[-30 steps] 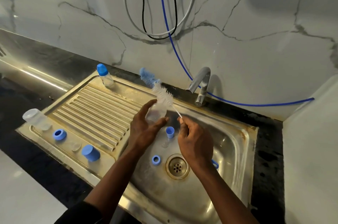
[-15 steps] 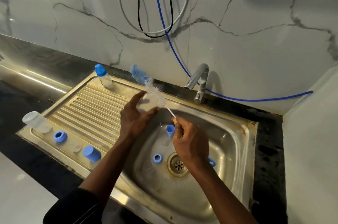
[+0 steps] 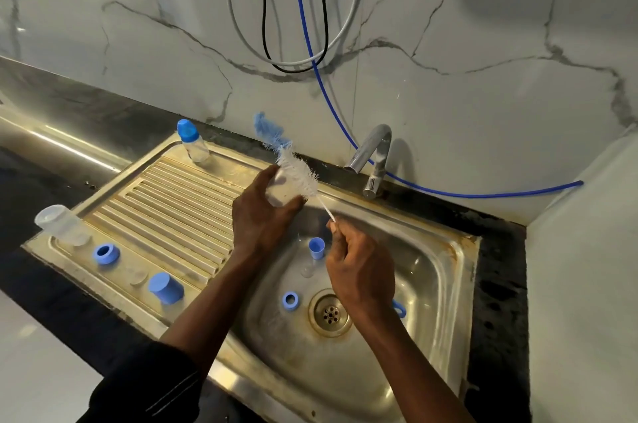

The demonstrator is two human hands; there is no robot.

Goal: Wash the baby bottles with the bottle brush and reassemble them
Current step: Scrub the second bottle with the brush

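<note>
Head view. My left hand (image 3: 262,215) is curled round a clear bottle body (image 3: 281,189) and holds it over the left edge of the sink basin (image 3: 459,250). My right hand (image 3: 359,270) pinches the thin stem of the bottle brush (image 3: 297,174) between thumb and fingertips. The white bristles lie against the bottle's upper side, and the blue tuft projects past it toward the wall. I cannot tell whether any bristles are inside the bottle.

Recommended procedure, in my judgement:
1. Align the stem with the bottle's axis.
2. Twist the stem between my fingertips while stroking.
3. Grip firmly with the left hand, because wet plastic probably slips.
4. Work over the basin, above the blue ring (image 3: 290,300) and small blue cap (image 3: 316,248) lying near the drain (image 3: 329,312).
</note>
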